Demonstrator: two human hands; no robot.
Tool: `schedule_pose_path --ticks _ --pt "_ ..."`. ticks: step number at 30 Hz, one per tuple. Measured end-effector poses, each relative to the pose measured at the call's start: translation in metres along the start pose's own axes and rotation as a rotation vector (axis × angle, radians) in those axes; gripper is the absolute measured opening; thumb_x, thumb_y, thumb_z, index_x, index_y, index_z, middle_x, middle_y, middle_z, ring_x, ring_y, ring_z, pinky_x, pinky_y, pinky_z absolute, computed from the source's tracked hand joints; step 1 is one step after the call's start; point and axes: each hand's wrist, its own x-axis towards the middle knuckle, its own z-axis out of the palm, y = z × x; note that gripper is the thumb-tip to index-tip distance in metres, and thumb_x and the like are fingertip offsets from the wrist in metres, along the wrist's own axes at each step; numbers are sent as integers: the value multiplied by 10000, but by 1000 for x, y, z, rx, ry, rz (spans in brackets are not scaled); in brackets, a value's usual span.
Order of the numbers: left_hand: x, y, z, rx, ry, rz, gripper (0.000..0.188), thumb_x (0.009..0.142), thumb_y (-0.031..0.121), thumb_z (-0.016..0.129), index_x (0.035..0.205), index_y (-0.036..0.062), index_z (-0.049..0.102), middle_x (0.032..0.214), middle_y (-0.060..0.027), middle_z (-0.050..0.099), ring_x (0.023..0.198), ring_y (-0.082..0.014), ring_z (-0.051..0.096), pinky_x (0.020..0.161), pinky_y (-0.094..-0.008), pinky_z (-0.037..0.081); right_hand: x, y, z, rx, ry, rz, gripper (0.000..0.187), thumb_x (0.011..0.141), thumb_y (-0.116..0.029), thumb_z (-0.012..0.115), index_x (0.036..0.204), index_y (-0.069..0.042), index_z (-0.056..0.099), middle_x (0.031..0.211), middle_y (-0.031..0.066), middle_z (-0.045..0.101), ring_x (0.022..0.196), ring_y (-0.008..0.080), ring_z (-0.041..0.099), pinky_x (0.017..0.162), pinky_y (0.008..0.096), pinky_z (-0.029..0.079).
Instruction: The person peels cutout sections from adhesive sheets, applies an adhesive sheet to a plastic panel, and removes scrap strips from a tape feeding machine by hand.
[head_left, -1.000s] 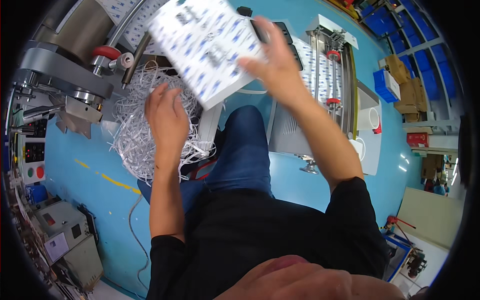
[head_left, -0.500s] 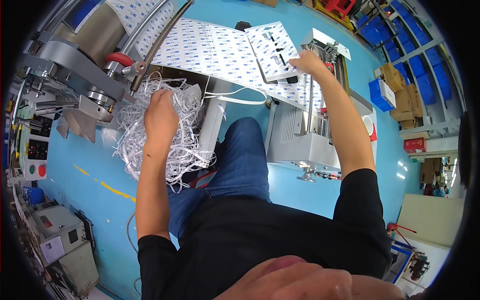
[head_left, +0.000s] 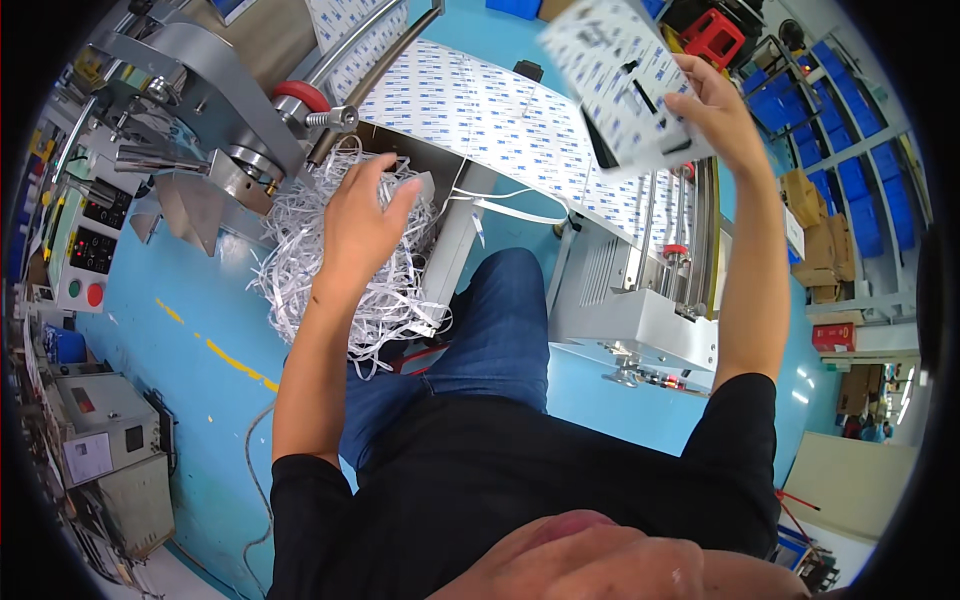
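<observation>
My right hand (head_left: 722,112) pinches the right edge of a stiff white sheet (head_left: 605,75) with rows of small blue print and dark slot-like cut-outs. The sheet is raised and tilted above the machine bed, slightly blurred; a black edge shows below its lower left side. My left hand (head_left: 362,218) is over a heap of shredded white paper-like strips (head_left: 300,245), fingers and thumb apart, holding nothing I can see. Beneath the raised sheet runs a wide web of blue-printed white liner (head_left: 470,100) across the machine. A loose white strip (head_left: 515,212) curls off its near edge.
A metal roller machine (head_left: 215,100) with a red ring stands at left, beside a control panel (head_left: 95,245) with buttons. To the right is a grey machine housing (head_left: 625,315) with rods. Farther right are cardboard boxes (head_left: 815,245), shelves of blue bins (head_left: 850,230) and a red stool (head_left: 715,38).
The printed sheet has been lifted off the liner web, moving up and right in my right hand. My left hand has shifted right over the strips and spread its fingers. The view has shifted slightly.
</observation>
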Motion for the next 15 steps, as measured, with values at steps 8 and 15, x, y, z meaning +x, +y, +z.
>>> schedule_pose_path --ticks 8,15 --pt "11 32 -36 -1511 -499 -56 507 941 333 464 1261 -59 427 1159 -127 570 1044 -192 553 907 -323 421 -21 -106 31 -121 -687 33 345 821 -49 599 1150 29 531 977 65 626 835 78 589 734 220 481" --pt "2 53 -61 -1074 -277 -40 210 873 107 581 1002 -54 620 908 -75 660 796 -87 604 714 -231 483 -17 -109 42 -4 -478 -193 370 841 -136 594 1178 -3 522 959 52 622 853 90 579 759 234 461"
